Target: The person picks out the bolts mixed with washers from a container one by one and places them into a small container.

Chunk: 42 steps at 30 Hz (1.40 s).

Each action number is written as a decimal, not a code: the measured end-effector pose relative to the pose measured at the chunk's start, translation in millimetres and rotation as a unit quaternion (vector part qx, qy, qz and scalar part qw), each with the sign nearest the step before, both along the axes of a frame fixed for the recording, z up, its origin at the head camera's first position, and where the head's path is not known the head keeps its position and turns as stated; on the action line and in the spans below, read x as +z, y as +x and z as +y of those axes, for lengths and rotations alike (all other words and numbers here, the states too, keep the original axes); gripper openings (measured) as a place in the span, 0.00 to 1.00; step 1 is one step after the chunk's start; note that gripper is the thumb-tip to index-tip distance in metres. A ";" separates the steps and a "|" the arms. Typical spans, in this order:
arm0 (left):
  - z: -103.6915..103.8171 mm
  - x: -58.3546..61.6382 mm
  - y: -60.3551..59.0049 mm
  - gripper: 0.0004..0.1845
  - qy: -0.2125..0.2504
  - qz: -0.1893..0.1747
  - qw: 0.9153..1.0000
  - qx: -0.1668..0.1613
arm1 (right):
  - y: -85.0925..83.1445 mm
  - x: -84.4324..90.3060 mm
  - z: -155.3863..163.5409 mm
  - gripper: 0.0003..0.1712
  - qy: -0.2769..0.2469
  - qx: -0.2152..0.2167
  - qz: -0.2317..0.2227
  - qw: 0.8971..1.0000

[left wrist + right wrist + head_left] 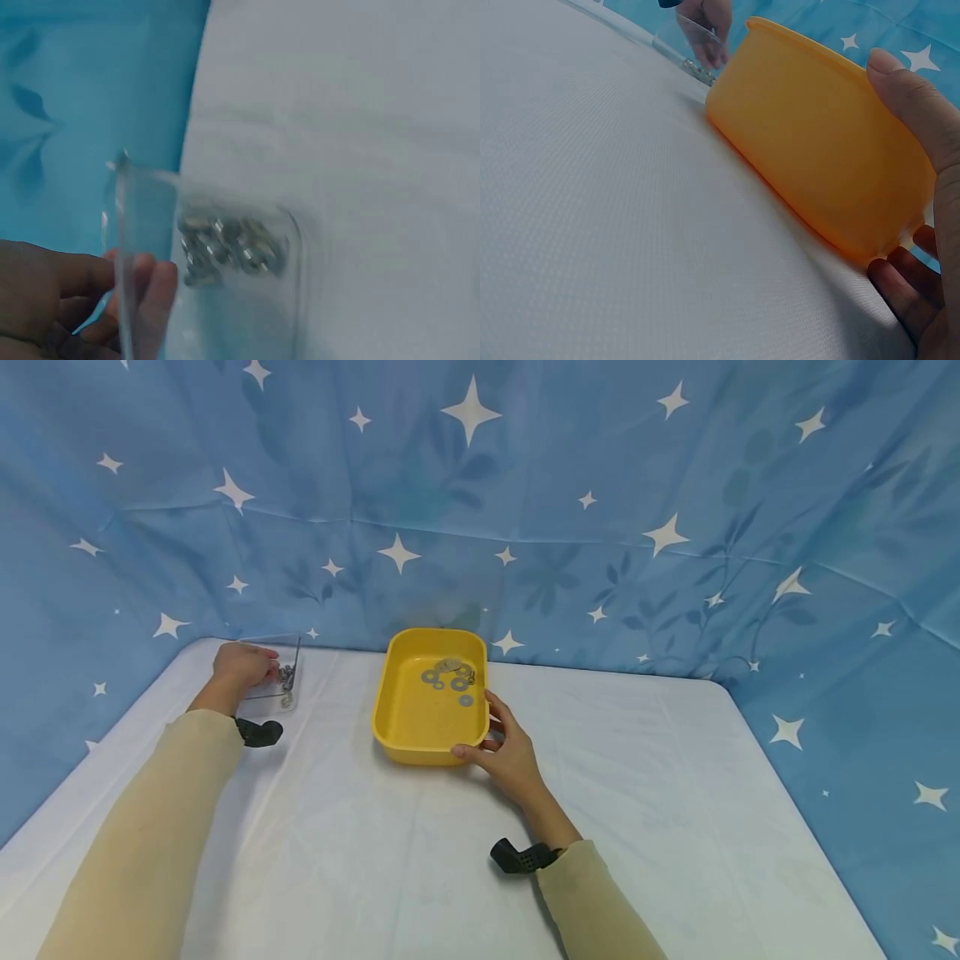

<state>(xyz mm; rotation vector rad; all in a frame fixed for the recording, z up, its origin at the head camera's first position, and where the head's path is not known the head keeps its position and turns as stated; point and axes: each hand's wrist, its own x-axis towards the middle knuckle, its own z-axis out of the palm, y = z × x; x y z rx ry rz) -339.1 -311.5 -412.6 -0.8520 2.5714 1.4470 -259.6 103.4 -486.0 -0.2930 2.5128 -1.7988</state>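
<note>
the left hand (242, 665) is closed on a clear plastic box (279, 681) of small metal parts near the table's far left edge. the right hand (504, 752) is curled round the near right corner of the yellow tray (408, 727), mid-table, where washers (450, 677) are scattered. the tray is best kept steadied while the box is handled, so that nothing is spilled. the box's wall and contents are shown closely, though blurred, only in the left wrist view; the washers are seen only from the head.
</note>
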 end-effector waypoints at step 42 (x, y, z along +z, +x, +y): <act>220.5 29.6 -30.4 0.20 0.200 0.026 0.948 -0.245 | -0.4 1.2 -1.0 0.55 0.007 -0.001 0.000 1.000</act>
